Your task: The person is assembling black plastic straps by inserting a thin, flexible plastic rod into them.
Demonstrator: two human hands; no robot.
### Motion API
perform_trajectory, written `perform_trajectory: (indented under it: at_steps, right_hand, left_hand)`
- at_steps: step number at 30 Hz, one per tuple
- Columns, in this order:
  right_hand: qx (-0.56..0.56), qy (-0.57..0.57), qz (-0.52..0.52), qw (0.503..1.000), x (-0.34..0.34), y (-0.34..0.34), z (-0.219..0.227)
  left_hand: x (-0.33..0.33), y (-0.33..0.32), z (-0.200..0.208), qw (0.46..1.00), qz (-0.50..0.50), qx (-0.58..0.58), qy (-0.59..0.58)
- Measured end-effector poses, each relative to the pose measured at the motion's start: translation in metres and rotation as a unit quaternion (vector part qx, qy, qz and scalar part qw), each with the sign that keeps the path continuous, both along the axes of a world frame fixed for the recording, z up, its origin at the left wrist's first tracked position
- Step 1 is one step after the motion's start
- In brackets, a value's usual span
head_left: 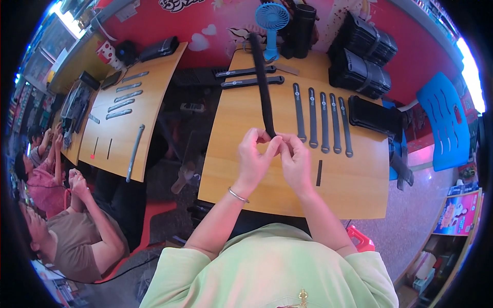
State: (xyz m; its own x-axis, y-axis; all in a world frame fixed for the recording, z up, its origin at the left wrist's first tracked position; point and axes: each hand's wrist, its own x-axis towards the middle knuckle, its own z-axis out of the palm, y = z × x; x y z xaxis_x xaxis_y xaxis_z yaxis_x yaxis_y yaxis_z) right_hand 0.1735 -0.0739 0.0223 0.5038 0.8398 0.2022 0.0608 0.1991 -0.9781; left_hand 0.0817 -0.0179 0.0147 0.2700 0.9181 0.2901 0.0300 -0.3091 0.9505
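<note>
A long black strap [263, 92] stands up from between my two hands, over the middle of the wooden table. My left hand [256, 156] pinches its lower end with thumb and fingers. Close against it, my right hand [295, 163] grips the same end, and the fingers hide what lies between them. To the right, several dark straps with rounded, holed ends [324, 123] lie in a row. Two more straps [252, 81] lie crosswise at the far left of the table. Beside my right hand lies a short, narrow black strip [319, 173].
Banded bundles of black straps [362, 74] are stacked at the back right, with another black bundle [375, 115] nearer. A blue fan [271, 20] and a black cylinder [303, 31] stand behind. A blue chair [444, 123] is at right. Co-workers sit by the left table [138, 87].
</note>
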Motion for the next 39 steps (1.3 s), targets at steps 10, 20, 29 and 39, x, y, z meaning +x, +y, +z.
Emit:
perform_trajectory:
  at_steps: [10,20,29,39]
  right_hand:
    - [-0.103,-0.128,0.044,0.985,0.008,-0.009,0.007]
    - [-0.072,-0.141,0.007,0.987,0.018,-0.008,0.007]
    - [0.048,-0.437,-0.03,0.898,0.043,-0.003,0.033]
    - [0.123,-0.533,0.006,0.837,0.028,-0.019,0.074]
  left_hand:
    - [-0.018,0.008,0.0,0.983,-0.058,0.134,0.113]
    - [-0.012,0.004,0.019,0.969,-0.095,0.171,0.15]
    - [-0.033,-0.014,0.019,0.971,-0.141,0.111,0.158]
    - [-0.057,-0.019,0.007,0.955,-0.21,-0.204,-0.051]
